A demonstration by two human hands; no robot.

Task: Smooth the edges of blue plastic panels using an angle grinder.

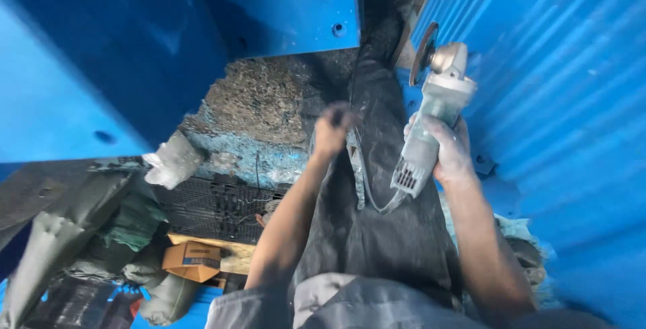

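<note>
My right hand [449, 151] grips the grey body of an angle grinder [431, 117]. Its disc [424, 52] points up and away, close to a blue corrugated wall [552, 100]. The grinder's cable [367, 191] loops down over my dark trouser leg [377, 167]. My left hand [333, 130] is blurred, its fingers closed near the top of that leg; whether it holds anything I cannot tell.
Blue painted metal panels [134, 53] fill the upper left. Below them lie a rough dirty concrete patch [259, 107], a black metal grating [208, 208], a small orange cardboard box [192, 260] on a wooden board and grey sacks [60, 235].
</note>
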